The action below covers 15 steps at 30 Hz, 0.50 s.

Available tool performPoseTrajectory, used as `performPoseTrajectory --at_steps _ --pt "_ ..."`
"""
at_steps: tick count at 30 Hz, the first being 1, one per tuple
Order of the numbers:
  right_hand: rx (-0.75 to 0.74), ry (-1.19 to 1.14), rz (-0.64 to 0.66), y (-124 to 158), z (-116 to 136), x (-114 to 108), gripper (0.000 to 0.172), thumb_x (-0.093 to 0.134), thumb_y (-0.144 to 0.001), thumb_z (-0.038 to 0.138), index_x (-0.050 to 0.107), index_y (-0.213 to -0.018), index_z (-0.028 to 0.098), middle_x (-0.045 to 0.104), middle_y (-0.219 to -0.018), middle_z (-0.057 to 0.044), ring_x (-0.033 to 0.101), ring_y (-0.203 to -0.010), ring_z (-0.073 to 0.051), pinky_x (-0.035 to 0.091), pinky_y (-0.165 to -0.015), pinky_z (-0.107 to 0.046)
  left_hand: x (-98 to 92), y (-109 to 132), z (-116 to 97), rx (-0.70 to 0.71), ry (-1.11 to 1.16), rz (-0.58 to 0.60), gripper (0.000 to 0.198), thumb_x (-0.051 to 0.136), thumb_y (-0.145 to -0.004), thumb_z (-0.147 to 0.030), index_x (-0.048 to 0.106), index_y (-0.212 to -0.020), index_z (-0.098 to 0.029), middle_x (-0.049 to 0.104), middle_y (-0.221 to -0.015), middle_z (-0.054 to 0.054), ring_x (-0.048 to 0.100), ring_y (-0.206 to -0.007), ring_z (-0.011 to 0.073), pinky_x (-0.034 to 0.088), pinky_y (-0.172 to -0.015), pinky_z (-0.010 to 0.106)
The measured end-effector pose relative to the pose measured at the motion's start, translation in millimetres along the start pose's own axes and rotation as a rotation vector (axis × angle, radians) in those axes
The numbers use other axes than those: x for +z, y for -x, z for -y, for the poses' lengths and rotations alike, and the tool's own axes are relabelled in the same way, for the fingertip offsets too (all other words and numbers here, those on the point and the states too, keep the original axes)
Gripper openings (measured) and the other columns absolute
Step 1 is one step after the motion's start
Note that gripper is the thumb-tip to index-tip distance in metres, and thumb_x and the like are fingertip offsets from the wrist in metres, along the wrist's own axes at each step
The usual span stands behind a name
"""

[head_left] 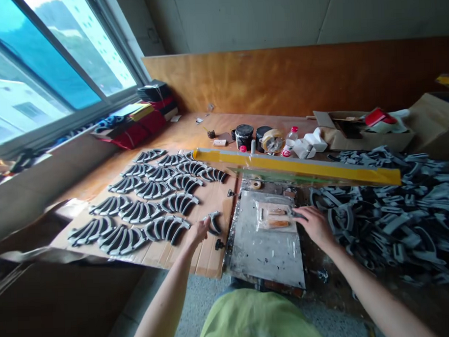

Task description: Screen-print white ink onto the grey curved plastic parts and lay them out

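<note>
My left hand (199, 232) reaches out over a cardboard sheet (168, 251), fingers closed on a curved grey part (213, 222) at the sheet's right edge. Rows of the same curved grey parts (151, 190) lie in stacked groups across the sheet. My right hand (315, 223) rests palm down, fingers spread, at the right edge of a smeared metal plate (266, 245), touching a small clear packet (276, 218) that lies on it. A large heap of loose grey parts (398, 206) sits just right of that hand.
A long yellow-edged bar (298, 166) spans the bench behind the plate. Behind it stand black tins (244, 136), a tape roll (272, 140), a small bottle (291, 134) and cardboard boxes (359, 129). Stacked items (142, 120) lie by the window at left.
</note>
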State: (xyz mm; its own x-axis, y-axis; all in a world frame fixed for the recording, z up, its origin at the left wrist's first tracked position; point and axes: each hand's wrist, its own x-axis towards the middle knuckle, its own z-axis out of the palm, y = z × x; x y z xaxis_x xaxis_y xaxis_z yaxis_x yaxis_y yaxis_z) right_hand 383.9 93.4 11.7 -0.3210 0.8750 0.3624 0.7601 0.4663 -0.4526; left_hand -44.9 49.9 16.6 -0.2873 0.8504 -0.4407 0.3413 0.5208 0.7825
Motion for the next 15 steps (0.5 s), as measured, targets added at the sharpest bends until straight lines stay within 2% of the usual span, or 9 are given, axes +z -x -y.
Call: performPoseTrajectory --at_steps 2,4,6,9,10,12,15 --pt "-0.061 -0.063 0.068 -9 32 28 0.024 0.057 -0.088 0.019 0.072 -0.106 0.023 0.072 -0.099 -0.007 0.062 -0.094 -0.024 0.05 -0.086 -0.039 -7.6 -3 -36 0.076 0.025 -0.019 0.049 0.049 -0.08 -0.066 0.06 -0.068 -0.02 0.05 -0.042 -0.001 0.042 -0.036 0.0132 0.033 -0.045 0.025" --pt "-0.083 -0.08 0.115 -15 49 48 0.026 0.057 -0.087 0.015 0.073 -0.105 0.023 0.072 -0.097 -0.006 0.061 -0.091 -0.023 0.051 -0.083 -0.038 -13.8 0 -83 0.218 0.129 -0.021 0.049 0.044 -0.084 -0.067 0.061 -0.083 -0.02 0.057 -0.053 -0.002 0.046 -0.043 0.0118 0.035 -0.048 0.023" --pt "-0.095 -0.075 0.153 -18 54 59 0.026 0.055 -0.089 0.014 0.073 -0.105 0.023 0.072 -0.097 -0.006 0.06 -0.091 -0.022 0.05 -0.082 -0.037 -18.2 7 -131 0.457 0.359 0.002 0.046 0.048 -0.085 -0.063 0.061 -0.091 -0.02 0.059 -0.058 -0.002 0.046 -0.045 0.0101 0.035 -0.048 0.021" --pt "-0.104 -0.038 0.202 -19 59 64 0.029 0.05 -0.092 0.014 0.073 -0.106 0.023 0.071 -0.101 -0.006 0.058 -0.095 -0.022 0.049 -0.085 -0.037 -20.8 22 -185 0.607 0.507 0.01 0.045 0.049 -0.086 -0.06 0.058 -0.072 -0.018 0.057 -0.054 -0.001 0.045 -0.044 0.0094 0.035 -0.046 0.02" --pt "-0.1 -0.021 0.21 -19 61 63 0.03 0.049 -0.092 0.014 0.072 -0.108 0.023 0.071 -0.102 -0.006 0.057 -0.097 -0.022 0.048 -0.087 -0.037 -20.7 27 -194 0.621 0.491 0.002 0.048 0.048 -0.087 -0.059 0.056 -0.064 -0.018 0.055 -0.051 0.0 0.045 -0.043 0.0094 0.035 -0.045 0.02" --pt "-0.096 -0.003 0.221 -16 64 59 0.031 0.049 -0.092 0.015 0.071 -0.112 0.023 0.07 -0.105 -0.007 0.057 -0.1 -0.023 0.047 -0.09 -0.04 -19.9 39 -197 0.62 0.45 -0.015 0.052 0.048 -0.088 -0.058 0.055 -0.056 -0.018 0.054 -0.049 0.001 0.045 -0.044 0.0098 0.035 -0.046 0.021" --pt "-0.021 -0.014 0.179 -6 53 41 0.031 0.052 -0.091 0.021 0.07 -0.116 0.025 0.07 -0.107 -0.007 0.058 -0.105 -0.026 0.046 -0.095 -0.042 -20.2 60 -173 0.55 0.465 0.002 0.047 0.054 -0.085 -0.06 0.066 -0.071 -0.016 0.063 -0.062 0.003 0.053 -0.053 0.013 0.039 -0.048 0.022"
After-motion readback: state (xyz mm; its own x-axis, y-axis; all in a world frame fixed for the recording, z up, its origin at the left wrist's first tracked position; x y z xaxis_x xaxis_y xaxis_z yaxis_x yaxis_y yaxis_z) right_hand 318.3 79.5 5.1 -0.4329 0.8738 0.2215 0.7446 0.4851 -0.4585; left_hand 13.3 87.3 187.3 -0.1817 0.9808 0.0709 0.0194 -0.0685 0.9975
